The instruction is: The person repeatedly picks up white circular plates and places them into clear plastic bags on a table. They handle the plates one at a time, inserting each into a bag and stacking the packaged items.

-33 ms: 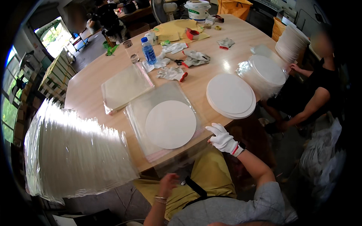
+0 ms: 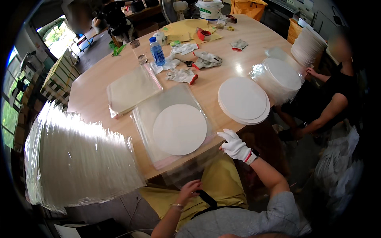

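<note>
A round white board (image 2: 180, 129) lies on a stack of clear plastic bags (image 2: 143, 119) at the table's near edge. My bare left hand (image 2: 189, 192) is over my lap, fingers loosely stretched, with nothing visible in it. Close by, clear film (image 2: 184, 172) hangs below the table edge; I cannot tell if the hand touches it. In a white knit glove, my right hand (image 2: 235, 146) hovers at the edge, right of the board, its fingers apart and holding nothing. Just beyond it sits a stack of round white boards (image 2: 243, 98).
Bagged boards fan out in a large pile (image 2: 79, 162) at left. More clear bags (image 2: 135, 91), a water bottle (image 2: 157, 51), loose gloves (image 2: 181, 75) and red tape (image 2: 203, 34) lie farther back. Another person (image 2: 329, 91) sits at right beside wrapped boards (image 2: 283, 75).
My left hand has risen slightly and moved right, toward the table edge. My right hand and the boards stay nearly where they were.
</note>
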`<state>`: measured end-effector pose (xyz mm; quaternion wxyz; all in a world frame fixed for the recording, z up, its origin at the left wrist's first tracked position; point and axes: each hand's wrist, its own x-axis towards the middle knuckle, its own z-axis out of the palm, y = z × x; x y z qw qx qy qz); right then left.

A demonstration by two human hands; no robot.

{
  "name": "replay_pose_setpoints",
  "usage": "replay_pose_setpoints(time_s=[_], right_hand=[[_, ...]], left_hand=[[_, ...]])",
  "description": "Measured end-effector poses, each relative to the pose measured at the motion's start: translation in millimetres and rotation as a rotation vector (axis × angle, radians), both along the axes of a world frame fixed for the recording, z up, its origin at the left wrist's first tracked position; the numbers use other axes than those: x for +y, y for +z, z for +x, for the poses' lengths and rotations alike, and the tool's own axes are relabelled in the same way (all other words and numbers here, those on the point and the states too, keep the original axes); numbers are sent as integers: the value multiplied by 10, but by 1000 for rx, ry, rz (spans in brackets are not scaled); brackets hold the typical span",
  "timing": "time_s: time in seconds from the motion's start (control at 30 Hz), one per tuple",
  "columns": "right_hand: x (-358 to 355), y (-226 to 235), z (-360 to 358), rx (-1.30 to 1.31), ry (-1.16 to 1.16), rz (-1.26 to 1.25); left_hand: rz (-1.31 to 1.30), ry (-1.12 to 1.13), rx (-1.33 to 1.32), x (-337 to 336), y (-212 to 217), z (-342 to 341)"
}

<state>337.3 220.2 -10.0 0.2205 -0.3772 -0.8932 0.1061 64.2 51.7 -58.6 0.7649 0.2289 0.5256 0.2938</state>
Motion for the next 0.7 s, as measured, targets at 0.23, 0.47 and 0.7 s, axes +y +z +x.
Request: replay_pose_setpoints(time_s=[0.23, 0.47, 0.7], right_hand=[[59, 8, -20, -76, 30, -29], [185, 9, -92, -187, 141, 6], [172, 107, 32, -34, 263, -30]], left_hand=[[-109, 246, -598, 782, -404, 1231], [-28, 262, -528, 867, -292, 1321], [-46, 282, -576, 883, -334, 1282]])
